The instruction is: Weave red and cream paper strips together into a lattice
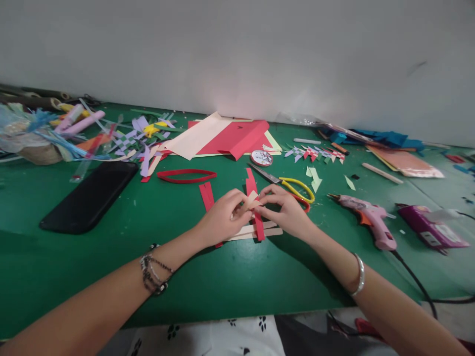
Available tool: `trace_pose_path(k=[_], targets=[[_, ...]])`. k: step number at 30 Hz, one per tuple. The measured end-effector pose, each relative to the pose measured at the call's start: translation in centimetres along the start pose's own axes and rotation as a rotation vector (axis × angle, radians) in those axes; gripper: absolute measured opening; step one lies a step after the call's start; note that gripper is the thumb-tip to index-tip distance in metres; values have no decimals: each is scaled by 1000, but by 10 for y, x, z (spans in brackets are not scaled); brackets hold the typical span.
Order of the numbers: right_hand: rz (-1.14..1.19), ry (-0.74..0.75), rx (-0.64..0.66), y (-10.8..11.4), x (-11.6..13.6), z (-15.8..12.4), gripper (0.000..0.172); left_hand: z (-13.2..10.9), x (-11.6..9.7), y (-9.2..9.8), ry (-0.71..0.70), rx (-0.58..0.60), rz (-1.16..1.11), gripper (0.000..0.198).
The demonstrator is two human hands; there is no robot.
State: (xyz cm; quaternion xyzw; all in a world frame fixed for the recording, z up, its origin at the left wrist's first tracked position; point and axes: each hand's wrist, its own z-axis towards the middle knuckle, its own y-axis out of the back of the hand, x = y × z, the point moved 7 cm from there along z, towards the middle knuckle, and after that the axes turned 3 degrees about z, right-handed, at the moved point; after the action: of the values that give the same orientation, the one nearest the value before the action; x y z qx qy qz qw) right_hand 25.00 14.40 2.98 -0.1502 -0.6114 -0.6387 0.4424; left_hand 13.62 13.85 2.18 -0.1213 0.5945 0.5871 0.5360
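Observation:
Both my hands meet over a small lattice of paper strips on the green table. My left hand (228, 212) pinches a cream paper strip (252, 199), which is bent over near a red paper strip (259, 225). From the other side, my right hand (284, 210) has its thumb and fingertips closed on the same cream strip. Below the hands two more cream strips (272, 232) lie crosswise, passing the red one. A second red strip (207, 195) sticks out beyond my left hand, which hides its middle. The fingertips cover the exact fold.
Yellow-and-orange scissors (297, 188) lie just beyond my right hand. Rightward are a pink glue gun (365, 217) with a cord and a purple box-like item (430, 227). A black phone (91, 198) rests at left. Red and cream sheets (230, 138) and woven paper pieces (315, 153) sit behind.

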Motion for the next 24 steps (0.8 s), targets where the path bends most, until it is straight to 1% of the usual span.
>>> trace_pose_path(k=[5, 12, 16, 20, 24], targets=[[-47, -10, -2, -7, -5, 0, 7, 0, 1, 3, 1, -5, -49, 2], [-107, -41, -1, -11, -6, -3, 7, -1, 4, 3, 17, 25, -33, 4], [-51, -70, 3, -11, -7, -4, 9, -1, 5, 3, 25, 32, -19, 5], [22, -108, -17, -7, -8, -6, 6, -1, 5, 5, 14, 2, 1, 8], [52, -147, -20, -6, -10, -6, 7, -1, 6, 5, 31, 18, -9, 8]])
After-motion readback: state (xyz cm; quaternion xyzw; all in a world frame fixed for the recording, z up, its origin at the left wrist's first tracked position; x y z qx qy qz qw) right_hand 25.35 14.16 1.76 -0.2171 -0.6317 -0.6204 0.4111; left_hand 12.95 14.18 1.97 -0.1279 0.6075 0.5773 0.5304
